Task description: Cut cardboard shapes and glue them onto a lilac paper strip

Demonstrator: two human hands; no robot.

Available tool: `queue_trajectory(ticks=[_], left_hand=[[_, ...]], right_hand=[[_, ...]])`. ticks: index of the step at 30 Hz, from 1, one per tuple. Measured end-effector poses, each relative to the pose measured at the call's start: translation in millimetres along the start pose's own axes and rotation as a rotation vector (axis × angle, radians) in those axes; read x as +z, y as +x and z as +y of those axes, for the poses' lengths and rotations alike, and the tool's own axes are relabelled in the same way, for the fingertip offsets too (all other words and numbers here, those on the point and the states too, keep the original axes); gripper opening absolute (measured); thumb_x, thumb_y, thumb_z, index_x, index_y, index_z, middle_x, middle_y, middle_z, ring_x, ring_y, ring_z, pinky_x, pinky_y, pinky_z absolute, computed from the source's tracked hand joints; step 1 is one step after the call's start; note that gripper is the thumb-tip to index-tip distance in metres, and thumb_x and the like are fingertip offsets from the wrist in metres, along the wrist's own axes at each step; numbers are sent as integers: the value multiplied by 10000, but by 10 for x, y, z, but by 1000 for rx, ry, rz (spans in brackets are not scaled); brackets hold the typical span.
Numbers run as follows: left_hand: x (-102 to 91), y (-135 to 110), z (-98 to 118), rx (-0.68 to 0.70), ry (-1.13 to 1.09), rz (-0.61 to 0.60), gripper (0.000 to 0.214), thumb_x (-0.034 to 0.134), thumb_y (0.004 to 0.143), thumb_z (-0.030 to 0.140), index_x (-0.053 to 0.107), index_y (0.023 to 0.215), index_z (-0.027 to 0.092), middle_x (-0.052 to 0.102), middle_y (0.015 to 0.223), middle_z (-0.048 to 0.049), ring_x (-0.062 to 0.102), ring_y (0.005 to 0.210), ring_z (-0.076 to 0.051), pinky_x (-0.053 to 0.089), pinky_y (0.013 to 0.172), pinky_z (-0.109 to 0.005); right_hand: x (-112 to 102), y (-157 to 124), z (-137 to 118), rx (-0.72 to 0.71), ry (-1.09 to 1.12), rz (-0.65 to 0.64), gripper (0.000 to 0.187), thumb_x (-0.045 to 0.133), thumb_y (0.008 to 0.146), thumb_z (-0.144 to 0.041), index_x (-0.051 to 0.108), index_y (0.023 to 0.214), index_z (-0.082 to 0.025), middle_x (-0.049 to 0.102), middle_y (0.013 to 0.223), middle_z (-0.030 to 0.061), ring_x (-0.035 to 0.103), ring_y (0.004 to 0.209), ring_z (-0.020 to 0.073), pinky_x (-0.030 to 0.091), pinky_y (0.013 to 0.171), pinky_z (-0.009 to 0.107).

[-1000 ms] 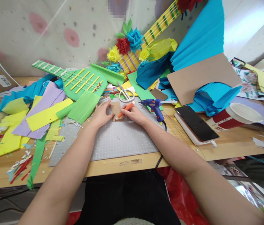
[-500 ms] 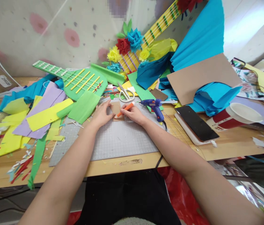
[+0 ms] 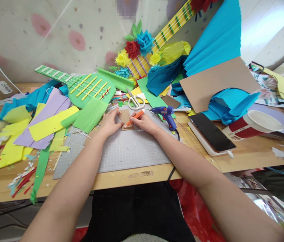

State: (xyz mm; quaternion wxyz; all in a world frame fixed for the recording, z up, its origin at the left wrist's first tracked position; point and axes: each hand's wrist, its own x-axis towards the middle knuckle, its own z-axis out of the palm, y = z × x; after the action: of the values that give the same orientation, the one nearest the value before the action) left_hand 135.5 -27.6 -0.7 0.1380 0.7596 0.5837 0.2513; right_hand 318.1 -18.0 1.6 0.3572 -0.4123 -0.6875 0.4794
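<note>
On a grey cutting mat (image 3: pixel 132 151) lies a small piece of brown cardboard (image 3: pixel 125 117) with a curved line on it. My left hand (image 3: pixel 110 123) rests over its left side, fingers spread and thumb at the edge, holding nothing. Pinched in my right hand (image 3: pixel 143 122) is a slim orange utility knife (image 3: pixel 138 114), tilted, its tip at the lower part of the cardboard. Part of the cardboard is hidden under my fingers. White-handled scissors (image 3: pixel 135 102) lie just behind, and a blue glue gun (image 3: pixel 166 116) is to the right of my right hand.
Crepe paper strips (image 3: pixel 53 124) and scraps cover the left side. A green paper guitar (image 3: pixel 89 89) and a yellow flowered one (image 3: pixel 139 65) stand behind. Rightward are a phone (image 3: pixel 211 132), a paper cup (image 3: pixel 254 125) and a large cardboard sheet (image 3: pixel 217 82). The table's front edge (image 3: pixel 139 174) is near.
The knife tip has shifted very slightly on the cardboard, in my right hand. My left hand stays in place.
</note>
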Motion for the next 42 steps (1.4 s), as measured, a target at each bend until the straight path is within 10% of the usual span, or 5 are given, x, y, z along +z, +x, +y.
queue_trajectory(ticks=[10,22,42], left_hand=[[-54,-14,27,-51,-9,38,681,620,704,244,373,1338,208,640,1122,-57,498,1143,-261,303,1013,-456],[36,8,-69,-32,-57,69,754,683,642,302,384,1324,186,606,1143,-76,499,1112,-252,352,983,-408],[29,16,-51,-37,-69,82,756,692,622,284,392,1312,208,615,1113,-62,491,1119,-253,341,990,-416]], right_hand=[[-69,21,40,52,112,226,157,479,702,-339,437,676,-190,455,546,-47,398,497,74,311,502,210],[-1,-21,-14,5,65,-22,176,524,712,-347,468,686,-182,471,575,-41,422,530,78,337,532,218],[-37,4,28,21,-1,45,135,494,716,-316,456,686,-190,484,581,-40,452,537,86,346,530,215]])
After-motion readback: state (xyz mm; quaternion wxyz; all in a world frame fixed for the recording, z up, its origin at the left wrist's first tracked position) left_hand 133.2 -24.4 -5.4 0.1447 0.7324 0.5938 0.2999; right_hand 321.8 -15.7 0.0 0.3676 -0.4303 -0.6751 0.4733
